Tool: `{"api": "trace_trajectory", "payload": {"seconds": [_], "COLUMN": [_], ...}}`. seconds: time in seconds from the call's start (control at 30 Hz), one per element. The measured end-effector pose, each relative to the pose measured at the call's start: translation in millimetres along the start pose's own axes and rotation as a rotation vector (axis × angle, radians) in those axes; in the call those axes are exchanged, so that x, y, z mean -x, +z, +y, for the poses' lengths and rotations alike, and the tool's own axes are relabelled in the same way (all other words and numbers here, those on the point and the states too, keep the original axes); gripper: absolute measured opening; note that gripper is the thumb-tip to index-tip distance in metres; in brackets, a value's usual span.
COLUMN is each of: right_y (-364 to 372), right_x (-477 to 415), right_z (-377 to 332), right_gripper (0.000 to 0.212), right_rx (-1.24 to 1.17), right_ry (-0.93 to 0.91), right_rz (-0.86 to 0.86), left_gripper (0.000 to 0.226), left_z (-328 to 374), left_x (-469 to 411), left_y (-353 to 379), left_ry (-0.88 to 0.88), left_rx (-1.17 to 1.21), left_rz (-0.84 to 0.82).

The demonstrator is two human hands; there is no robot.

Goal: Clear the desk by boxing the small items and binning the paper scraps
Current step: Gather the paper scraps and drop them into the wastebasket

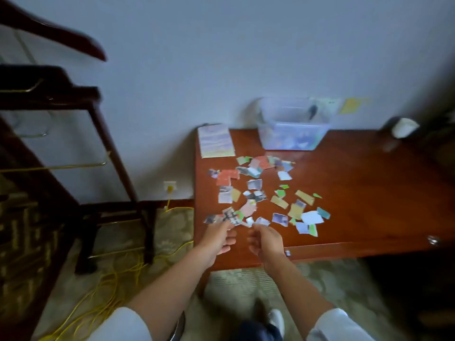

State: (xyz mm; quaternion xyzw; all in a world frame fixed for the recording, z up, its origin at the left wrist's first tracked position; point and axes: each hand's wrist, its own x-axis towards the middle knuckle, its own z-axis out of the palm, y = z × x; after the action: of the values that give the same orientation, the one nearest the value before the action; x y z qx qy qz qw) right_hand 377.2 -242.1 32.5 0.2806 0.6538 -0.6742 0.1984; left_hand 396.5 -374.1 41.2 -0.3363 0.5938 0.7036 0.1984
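Observation:
Several colourful torn paper scraps (261, 193) lie spread over the left half of the reddish wooden desk (364, 198). A clear plastic box (293, 135) with small items inside stands at the back against the wall. Over the desk's near edge, my left hand (219, 238) and my right hand (264, 239) face each other with loosely curled fingers. Their fingertips reach the nearest scraps (236, 219). Motion blur hides any pinch, and I see nothing held in either hand.
A striped pad (216, 141) lies at the desk's back left corner, and a white object (405, 127) sits at the back right. A dark wooden rack (81, 148) stands left of the desk. A yellow cable (105, 281) trails over the floor below it.

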Motion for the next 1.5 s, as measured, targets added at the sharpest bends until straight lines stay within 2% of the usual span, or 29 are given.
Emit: {"api": "trace_trajectory", "payload": {"seconds": [0.17, 0.4, 0.63, 0.77, 1.0, 1.1, 1.3, 1.5], "right_y": [-67, -156, -208, -222, -220, -216, -213, -214], "right_x": [-40, -120, -189, -220, -264, -279, -300, -305], "right_z": [-34, -91, -123, -131, -140, -140, -149, -152], "right_gripper": [0.013, 0.013, 0.007, 0.014, 0.024, 0.026, 0.023, 0.014], "right_rx": [-0.026, 0.063, 0.239, 0.434, 0.892, 1.032, 1.214, 1.281], "right_ry": [-0.014, -0.059, -0.136, -0.214, -0.331, -0.345, -0.418, -0.476], "right_rz": [0.067, 0.091, 0.041, 0.043, -0.006, -0.038, -0.118, -0.167], "left_gripper": [0.022, 0.011, 0.01, 0.008, 0.01, 0.019, 0.056, 0.04], "left_z": [21, 55, 61, 67, 78, 77, 83, 85], "left_x": [-27, -73, -117, -134, -171, -194, -213, -221], "left_y": [78, 188, 254, 270, 269, 272, 283, 283], "left_ry": [-0.018, -0.031, 0.096, 0.131, 0.187, 0.213, 0.355, 0.443], "left_rx": [-0.037, -0.049, -0.21, -0.272, -0.482, -0.686, -1.013, -1.307], "left_rz": [-0.033, 0.044, 0.092, 0.191, 0.233, 0.217, 0.3, 0.266]}}
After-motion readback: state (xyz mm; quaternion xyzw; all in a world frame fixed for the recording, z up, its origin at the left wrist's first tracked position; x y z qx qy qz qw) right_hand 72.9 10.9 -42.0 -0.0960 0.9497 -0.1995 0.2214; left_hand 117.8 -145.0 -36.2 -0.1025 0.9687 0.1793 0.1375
